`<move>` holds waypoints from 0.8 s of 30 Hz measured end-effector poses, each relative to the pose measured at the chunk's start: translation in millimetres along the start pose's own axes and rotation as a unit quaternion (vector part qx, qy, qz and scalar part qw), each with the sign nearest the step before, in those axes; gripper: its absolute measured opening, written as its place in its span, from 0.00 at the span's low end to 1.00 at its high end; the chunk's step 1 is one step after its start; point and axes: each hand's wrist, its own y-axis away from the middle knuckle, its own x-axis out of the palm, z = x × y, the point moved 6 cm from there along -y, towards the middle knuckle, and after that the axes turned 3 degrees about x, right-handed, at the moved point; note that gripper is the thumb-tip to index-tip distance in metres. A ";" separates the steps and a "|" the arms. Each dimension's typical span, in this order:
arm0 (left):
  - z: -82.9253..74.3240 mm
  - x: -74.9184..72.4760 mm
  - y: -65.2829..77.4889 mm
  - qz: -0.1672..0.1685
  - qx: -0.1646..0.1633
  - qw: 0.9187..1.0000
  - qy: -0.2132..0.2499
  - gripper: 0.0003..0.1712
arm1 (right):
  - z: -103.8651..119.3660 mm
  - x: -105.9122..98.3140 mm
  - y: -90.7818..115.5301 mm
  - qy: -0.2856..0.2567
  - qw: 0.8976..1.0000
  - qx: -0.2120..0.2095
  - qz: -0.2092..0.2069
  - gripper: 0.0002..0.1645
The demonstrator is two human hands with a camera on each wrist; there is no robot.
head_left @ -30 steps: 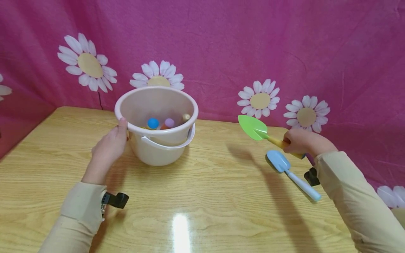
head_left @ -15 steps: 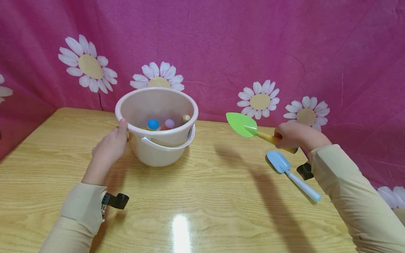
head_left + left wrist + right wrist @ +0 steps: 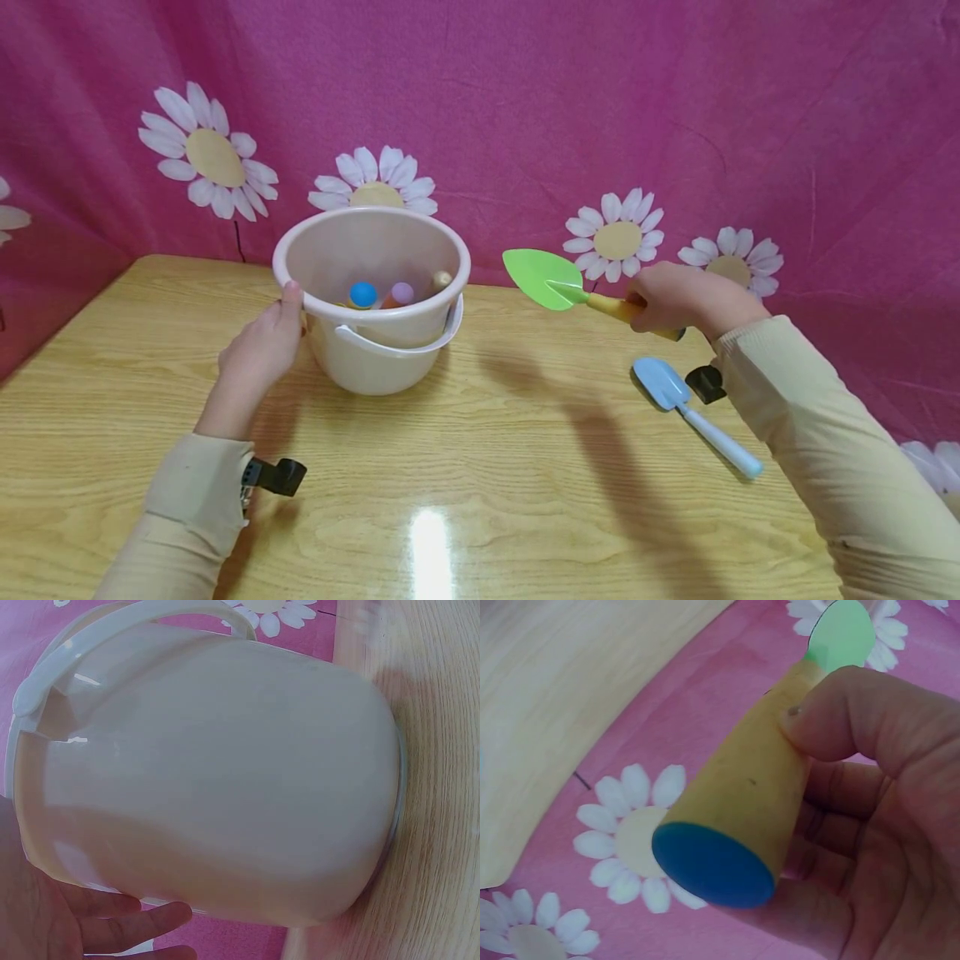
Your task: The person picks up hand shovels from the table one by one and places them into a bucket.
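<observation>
A pale pink bucket stands upright on the table, its white handle hanging down at the front. My left hand grips its rim at the left, thumb on the lip; in the left wrist view the fingers lie along the outer wall. Held above the table to the right of the bucket is a hand trowel with a green blade and a yellow wooden handle. My right hand holds that handle, and the right wrist view shows its blue end with thumb and fingers wrapped round it.
Inside the bucket show a blue round end, a purple one and a pale wooden one. A light blue trowel lies on the wooden table below my right hand. A pink flowered cloth hangs behind.
My right hand has carried the green trowel leftward and slightly up, closer to the bucket. The left hand, the bucket and the blue trowel stay in place.
</observation>
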 end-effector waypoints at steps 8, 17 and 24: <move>0.0 -0.2 -1.0 -0.002 0.004 1.000 -0.003 0.49 | 22.5 -21.9 -2.3 0.038 0.998 -0.036 -0.026 0.02; -0.5 -1.3 1.7 -0.003 0.008 1.000 0.000 0.49 | 54.0 -43.7 -7.7 0.083 0.995 -0.051 -0.029 0.03; 0.3 -0.7 1.6 -0.003 0.007 1.000 0.004 0.48 | 74.1 -53.9 -13.6 0.100 0.995 -0.014 0.009 0.03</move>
